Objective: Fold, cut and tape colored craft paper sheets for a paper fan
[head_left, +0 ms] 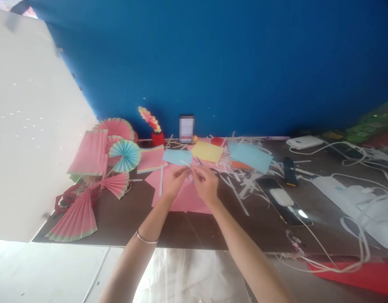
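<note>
Over the pink paper sheets (pixel 184 202), my left hand (pixel 176 181) and my right hand (pixel 206 183) meet with their fingertips close together. Both are closed in a pinch on a thin white paper strip (pixel 185 163), most of it hidden by the fingers. A pale blue sheet (pixel 178 156) and a yellow sheet (pixel 208 151) lie just beyond the fingertips. Behind my right hand a small dark pointed tool (pixel 199 160) shows in part; its kind is unclear. Another white strip (pixel 161 181) rests on the pink paper left of my left hand.
Folded paper fans (pixel 75 216) and a blue rosette (pixel 124 155) crowd the left side. A red pot (pixel 158 138) and a propped phone (pixel 187 128) stand along the blue wall. Paper scraps (pixel 244 187), a black phone (pixel 284 202) and white cables (pixel 361 227) spread rightward.
</note>
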`<control>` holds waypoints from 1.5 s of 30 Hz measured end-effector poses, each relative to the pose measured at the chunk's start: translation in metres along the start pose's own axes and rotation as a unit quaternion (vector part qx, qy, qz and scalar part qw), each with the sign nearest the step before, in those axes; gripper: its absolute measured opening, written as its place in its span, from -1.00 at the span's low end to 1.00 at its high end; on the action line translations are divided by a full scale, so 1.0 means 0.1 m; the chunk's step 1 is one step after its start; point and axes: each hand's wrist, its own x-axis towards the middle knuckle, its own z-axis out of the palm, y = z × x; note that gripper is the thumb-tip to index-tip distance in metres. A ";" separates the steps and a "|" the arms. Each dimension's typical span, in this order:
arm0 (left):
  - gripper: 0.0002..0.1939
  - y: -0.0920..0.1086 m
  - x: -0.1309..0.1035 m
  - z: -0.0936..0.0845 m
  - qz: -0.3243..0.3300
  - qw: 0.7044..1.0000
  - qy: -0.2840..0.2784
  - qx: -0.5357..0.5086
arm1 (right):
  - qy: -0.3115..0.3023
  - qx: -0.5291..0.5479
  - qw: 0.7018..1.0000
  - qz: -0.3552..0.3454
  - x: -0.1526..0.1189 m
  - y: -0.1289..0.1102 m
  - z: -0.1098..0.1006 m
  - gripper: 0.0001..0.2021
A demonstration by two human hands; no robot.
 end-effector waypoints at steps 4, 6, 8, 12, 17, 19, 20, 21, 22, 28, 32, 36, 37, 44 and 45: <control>-0.72 0.02 0.01 -0.03 0.002 1.000 -0.018 0.009 | -0.049 0.093 0.990 0.090 0.05 -0.05 -0.06 -0.82; -0.72 0.03 0.03 -0.05 0.005 1.000 -0.020 -0.008 | -0.088 0.147 0.975 0.143 0.09 -0.07 -0.09 -0.81; -0.74 0.03 0.05 -0.07 0.011 0.999 -0.036 -0.029 | -0.114 0.196 0.955 0.190 0.13 -0.09 -0.12 -0.80; -0.75 0.04 0.08 -0.09 0.011 0.997 -0.059 -0.056 | -0.142 0.274 0.915 0.261 0.19 -0.09 -0.16 -0.75; -0.74 0.07 0.04 -0.07 0.029 0.998 -0.052 -0.028 | -0.161 0.312 0.890 0.292 0.21 -0.09 -0.16 -0.75; -0.76 0.09 0.01 -0.04 0.038 0.999 -0.038 0.005 | -0.136 0.290 0.904 0.283 0.19 -0.08 -0.14 -0.76; -0.77 0.10 0.00 -0.03 0.043 0.998 -0.030 0.026 | -0.121 0.274 0.914 0.272 0.18 -0.07 -0.13 -0.77; -0.79 0.11 -0.02 -0.01 0.049 0.997 -0.022 0.048 | -0.107 0.256 0.926 0.258 0.17 -0.07 -0.12 -0.77; -0.81 0.11 -0.03 0.00 0.059 0.996 -0.018 0.068 | -0.094 0.238 0.936 0.242 0.16 -0.06 -0.11 -0.78; -0.86 0.07 -0.02 -0.01 0.148 0.979 -0.026 0.135 | -0.049 0.161 0.969 0.179 0.10 -0.02 -0.08 -0.85; -0.83 -0.02 0.02 -0.02 0.160 0.975 -0.001 0.152 | -0.028 0.130 0.982 0.137 0.09 -0.02 -0.08 -0.83; -0.82 -0.07 0.05 -0.06 0.158 0.975 0.010 0.158 | 0.002 0.081 0.992 0.093 0.08 -0.03 -0.08 -0.83; -0.83 -0.08 0.06 -0.07 0.160 0.973 0.009 0.165 | 0.009 0.066 0.995 0.079 0.09 -0.03 -0.08 -0.83; -0.87 -0.13 0.04 -0.09 0.160 0.958 0.014 0.236 | 0.026 -0.032 0.999 -0.026 0.08 -0.01 -0.07 -0.83; -0.88 -0.12 0.03 -0.08 0.156 0.959 0.020 0.235 | 0.028 -0.049 0.998 -0.039 0.07 0.01 -0.06 -0.84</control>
